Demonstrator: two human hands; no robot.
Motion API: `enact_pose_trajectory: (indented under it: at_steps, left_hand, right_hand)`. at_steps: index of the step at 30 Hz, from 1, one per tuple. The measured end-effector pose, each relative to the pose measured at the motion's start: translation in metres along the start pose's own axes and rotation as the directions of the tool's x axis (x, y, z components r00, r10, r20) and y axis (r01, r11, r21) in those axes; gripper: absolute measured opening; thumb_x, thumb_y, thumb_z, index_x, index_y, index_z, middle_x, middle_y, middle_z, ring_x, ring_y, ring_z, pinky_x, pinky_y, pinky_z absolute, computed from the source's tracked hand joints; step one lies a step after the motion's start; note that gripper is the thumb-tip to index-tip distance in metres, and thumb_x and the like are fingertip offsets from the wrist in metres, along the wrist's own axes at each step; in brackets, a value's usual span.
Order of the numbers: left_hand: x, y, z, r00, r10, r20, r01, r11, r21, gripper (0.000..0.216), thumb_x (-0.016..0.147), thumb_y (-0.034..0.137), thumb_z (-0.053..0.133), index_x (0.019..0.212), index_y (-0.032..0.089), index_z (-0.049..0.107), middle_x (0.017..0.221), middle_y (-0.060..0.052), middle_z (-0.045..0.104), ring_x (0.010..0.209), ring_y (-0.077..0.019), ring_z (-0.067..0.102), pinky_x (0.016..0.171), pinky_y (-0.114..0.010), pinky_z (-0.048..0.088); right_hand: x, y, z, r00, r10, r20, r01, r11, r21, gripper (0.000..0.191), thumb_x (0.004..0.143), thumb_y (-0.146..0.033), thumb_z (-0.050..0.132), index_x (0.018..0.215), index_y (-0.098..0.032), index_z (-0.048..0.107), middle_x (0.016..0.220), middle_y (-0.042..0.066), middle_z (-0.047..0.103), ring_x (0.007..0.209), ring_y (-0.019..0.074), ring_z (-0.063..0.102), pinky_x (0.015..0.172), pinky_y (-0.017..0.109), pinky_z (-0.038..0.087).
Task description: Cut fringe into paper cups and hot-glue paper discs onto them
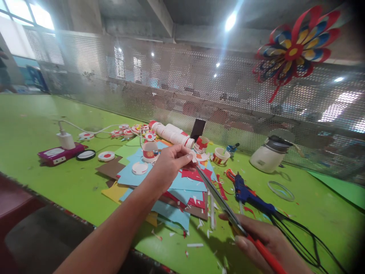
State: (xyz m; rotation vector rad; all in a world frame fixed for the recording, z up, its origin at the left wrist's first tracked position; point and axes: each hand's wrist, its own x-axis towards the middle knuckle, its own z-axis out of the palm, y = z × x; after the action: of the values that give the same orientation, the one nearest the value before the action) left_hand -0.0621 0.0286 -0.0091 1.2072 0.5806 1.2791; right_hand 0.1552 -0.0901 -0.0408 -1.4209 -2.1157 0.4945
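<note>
My left hand (170, 163) is stretched forward over a pile of coloured paper sheets (171, 190), its fingers pinched on a small white piece that I cannot make out. My right hand (265, 243) grips red-handled scissors (228, 213) at the lower right. The long blades point up and left, and their tips meet the pinched piece at my left fingertips. A cut paper cup (149, 151) stands on the blue sheets just left of my left hand.
A green table (42, 125) holds a blue glue gun (251, 196) with black cables, a stack of paper cups (172, 134), small cups, a white pot (266, 156), a charger on a pink box (61, 154) and paper scraps. A perforated metal screen (182, 83) behind carries a paper pinwheel (296, 45).
</note>
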Motion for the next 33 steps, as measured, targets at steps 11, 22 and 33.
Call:
enact_pose_trajectory:
  at_steps: [11, 22, 33]
  left_hand:
    - [-0.004, -0.002, 0.01, 0.999, 0.004, -0.036, -0.004, 1.0, 0.005, 0.009, 0.073, 0.018, 0.062, 0.071, 0.012, 0.055, 0.064, -0.002, 0.061, 0.06, -0.011, 0.059, 0.063, -0.028, 0.051]
    - [-0.01, -0.008, 0.017, 0.997, 0.024, -0.068, -0.029, 0.997, -0.071, 0.01, 0.073, 0.02, 0.062, 0.072, 0.013, 0.054, 0.066, 0.0, 0.061, 0.062, -0.0108, 0.06, 0.069, -0.029, 0.051]
    - [-0.012, -0.009, 0.021, 0.991, 0.046, -0.126, -0.053, 0.997, -0.057, 0.011, 0.073, 0.019, 0.062, 0.072, 0.013, 0.054, 0.064, 0.0, 0.06, 0.062, -0.011, 0.059, 0.067, -0.029, 0.052]
  right_hand:
    - [0.002, -0.004, 0.004, 0.998, 0.021, -0.053, -0.025, 0.998, -0.065, 0.041, 0.083, -0.045, 0.047, 0.104, -0.018, 0.069, 0.057, 0.001, 0.06, 0.05, 0.0165, 0.057, 0.045, 0.021, 0.044]
    - [0.001, 0.001, 0.003, 0.999, -0.038, -0.032, 0.033, 0.989, -0.144, 0.042, 0.086, -0.041, 0.044, 0.106, -0.013, 0.068, 0.066, 0.004, 0.067, 0.054, 0.018, 0.062, 0.048, 0.022, 0.049]
    - [0.002, -0.005, 0.003, 0.999, -0.008, -0.045, 0.003, 0.994, -0.11, 0.04, 0.084, -0.04, 0.047, 0.105, -0.014, 0.069, 0.07, 0.004, 0.07, 0.058, 0.0195, 0.065, 0.047, 0.021, 0.047]
